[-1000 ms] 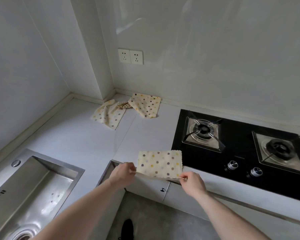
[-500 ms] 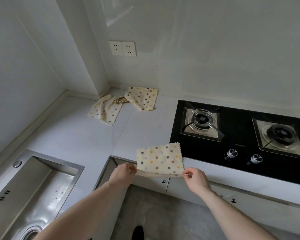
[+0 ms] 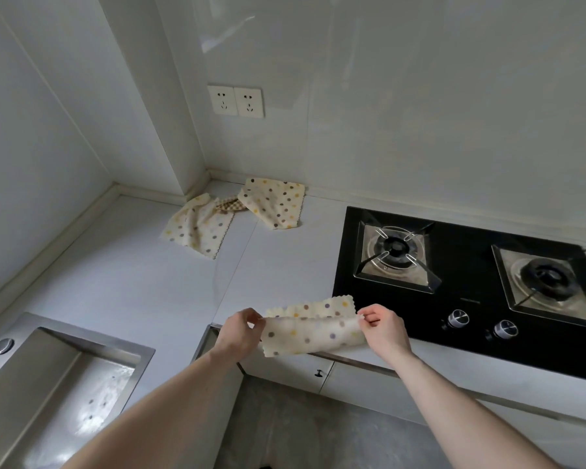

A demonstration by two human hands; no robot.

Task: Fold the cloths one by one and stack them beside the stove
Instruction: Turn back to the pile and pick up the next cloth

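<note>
A cream cloth with coloured dots (image 3: 313,330) is stretched between my hands at the counter's front edge, just left of the black stove (image 3: 467,292). My left hand (image 3: 239,330) pinches its left end and my right hand (image 3: 384,328) pinches its right end. The cloth's far part lies on the counter and its near part hangs down from my fingers. At the back of the counter (image 3: 122,282) lie two more dotted cloths, one crumpled (image 3: 197,228) and one flatter (image 3: 274,203), with a small checked cloth (image 3: 229,205) showing between them.
A steel sink (image 3: 48,390) is sunk into the counter at the lower left. The stove has two burners and two knobs (image 3: 481,324) near its front edge. A double wall socket (image 3: 236,101) sits above the corner. Cabinet fronts and a grey floor lie below.
My hands have lifted the cloth's near edge and carried it forward over the far part, so less of the far part shows. The view has tilted up slightly.
</note>
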